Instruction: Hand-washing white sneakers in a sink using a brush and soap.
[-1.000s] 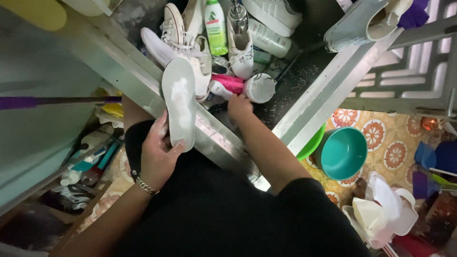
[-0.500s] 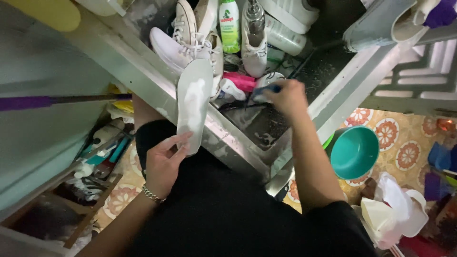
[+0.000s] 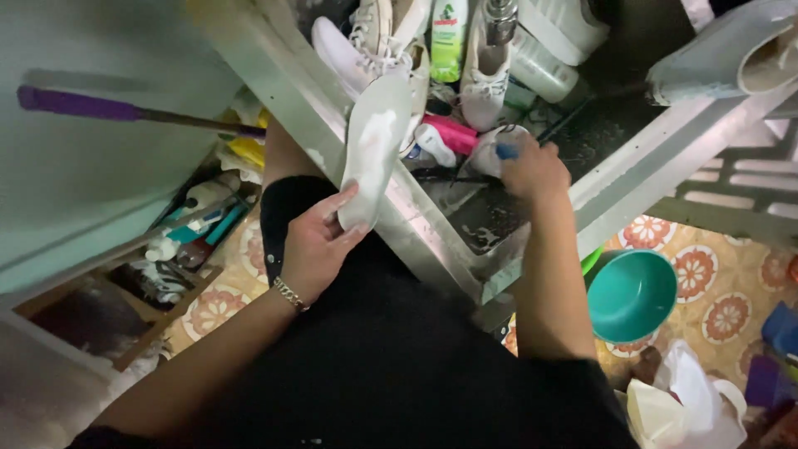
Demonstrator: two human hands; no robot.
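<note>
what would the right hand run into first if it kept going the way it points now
Probably the pink bottle lying in the sink, just beyond the right hand, which already grips a blue-handled tool. The white sneakers come after. Depth is hard to judge from above.

A single view, from a camera worn on the head, looks steeply down the person's own front. It sits close: both forearms run up from the bottom edge to the left hand (image 3: 312, 249) and right hand (image 3: 532, 170) at mid-frame. Beyond them the sink (image 3: 490, 233) fills the top, tilted in frame. The tiled floor (image 3: 715, 299) shows lower right, a shelf (image 3: 150, 274) lower left
</note>
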